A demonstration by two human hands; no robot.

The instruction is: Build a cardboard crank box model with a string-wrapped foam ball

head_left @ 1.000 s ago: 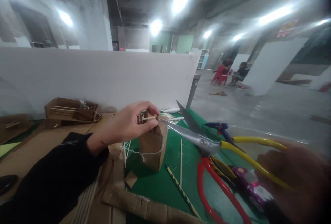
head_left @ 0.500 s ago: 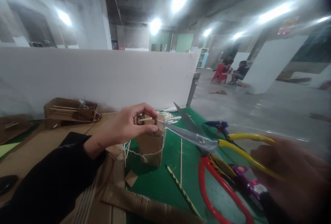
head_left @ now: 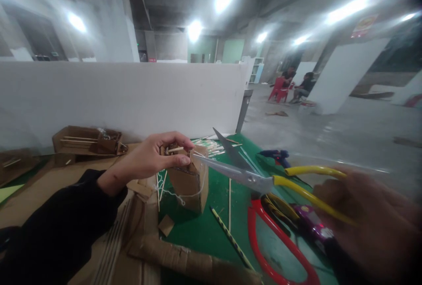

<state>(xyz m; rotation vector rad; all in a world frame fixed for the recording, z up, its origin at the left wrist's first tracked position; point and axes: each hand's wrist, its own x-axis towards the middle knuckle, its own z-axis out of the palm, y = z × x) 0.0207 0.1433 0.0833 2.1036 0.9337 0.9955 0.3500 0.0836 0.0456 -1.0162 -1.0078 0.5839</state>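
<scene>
My left hand (head_left: 158, 155) pinches the top of a small cardboard box (head_left: 187, 186) that stands on the green surface. White string (head_left: 187, 196) runs round the box, and a short stick crosses its top. On the right, my blurred right hand (head_left: 359, 206) is closed on the yellow handles of the scissors (head_left: 240, 173). Their blades are apart, with the lower blade's tip close to my left fingertips and the box's top edge. Red-handled scissors (head_left: 263, 241) lie below the blades.
Another cardboard piece with sticks (head_left: 87, 140) is at the back left, before a white panel (head_left: 132, 100). A blue glue gun (head_left: 275, 156), purple object (head_left: 313, 221) and striped stick (head_left: 231, 239) lie to the right. Two people sit far off.
The view has shifted slightly. Both hands, the box and the scissors appear a little further left, and the box shows more of its right side. Both grips remain.
</scene>
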